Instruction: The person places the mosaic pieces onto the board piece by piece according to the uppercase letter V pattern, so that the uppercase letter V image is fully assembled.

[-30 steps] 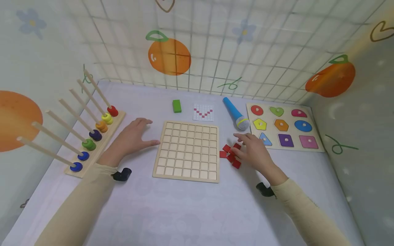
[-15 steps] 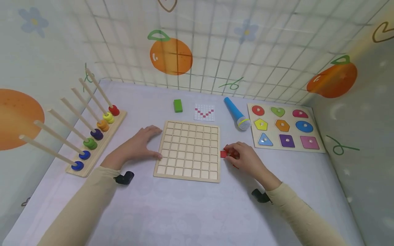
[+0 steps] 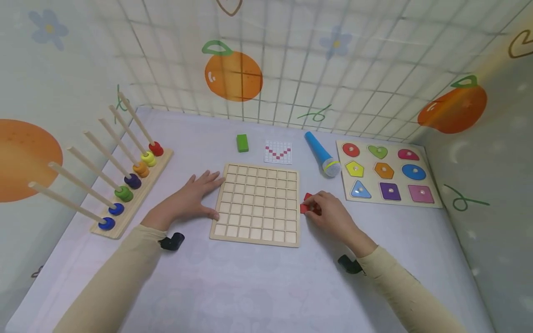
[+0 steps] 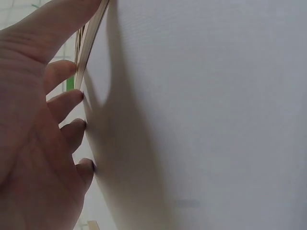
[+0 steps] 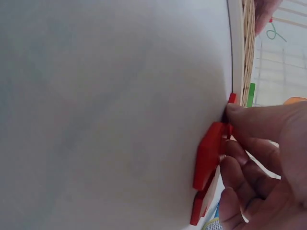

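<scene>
On the left is a ring rack [image 3: 133,181], then the square board [image 3: 254,204] with a green block [image 3: 242,143], a picture card [image 3: 278,152] and a blue microphone [image 3: 319,151] farther back, then red tiles [image 3: 304,209] by the board's right edge and a shape puzzle [image 3: 397,165]. The left hand [image 3: 189,199] is spread wide, thumb and finger at the board's left edge. The right hand [image 3: 333,217] bends over the red tiles and hides most, so I can't tell if it pinches one.

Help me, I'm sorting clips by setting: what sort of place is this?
Probably a children's play or learning corner, though the wider room is out of view: a peg stacker, a bright shape puzzle and a fruit-printed curtain behind them suggest it.
</scene>
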The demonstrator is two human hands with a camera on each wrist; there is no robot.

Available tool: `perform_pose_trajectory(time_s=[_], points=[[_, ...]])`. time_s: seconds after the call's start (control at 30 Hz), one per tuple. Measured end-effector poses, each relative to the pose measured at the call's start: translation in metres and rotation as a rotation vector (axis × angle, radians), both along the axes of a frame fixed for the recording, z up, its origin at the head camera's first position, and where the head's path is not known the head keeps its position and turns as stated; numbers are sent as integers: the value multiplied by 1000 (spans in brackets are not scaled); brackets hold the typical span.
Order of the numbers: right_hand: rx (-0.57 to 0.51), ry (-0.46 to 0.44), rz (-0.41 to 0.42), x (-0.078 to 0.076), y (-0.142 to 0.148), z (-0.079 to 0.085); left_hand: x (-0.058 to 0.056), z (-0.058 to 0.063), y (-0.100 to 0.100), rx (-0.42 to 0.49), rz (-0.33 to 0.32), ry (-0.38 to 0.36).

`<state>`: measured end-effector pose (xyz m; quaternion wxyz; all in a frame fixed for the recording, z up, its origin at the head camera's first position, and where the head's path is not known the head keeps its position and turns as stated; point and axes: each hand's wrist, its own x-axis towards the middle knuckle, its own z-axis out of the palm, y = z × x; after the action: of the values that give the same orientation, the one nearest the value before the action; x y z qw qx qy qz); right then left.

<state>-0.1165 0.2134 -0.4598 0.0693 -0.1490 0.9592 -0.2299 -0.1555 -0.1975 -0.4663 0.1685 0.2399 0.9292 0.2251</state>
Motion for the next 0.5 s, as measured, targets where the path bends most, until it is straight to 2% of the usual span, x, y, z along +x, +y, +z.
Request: perform_pose_trajectory(time_s=[0.2, 0.5], points=[[-16, -40, -31, 0, 1, 4, 1, -3, 3, -11, -8, 4], [-41, -68, -55, -3, 4, 2, 2, -6, 7, -46, -23, 4]])
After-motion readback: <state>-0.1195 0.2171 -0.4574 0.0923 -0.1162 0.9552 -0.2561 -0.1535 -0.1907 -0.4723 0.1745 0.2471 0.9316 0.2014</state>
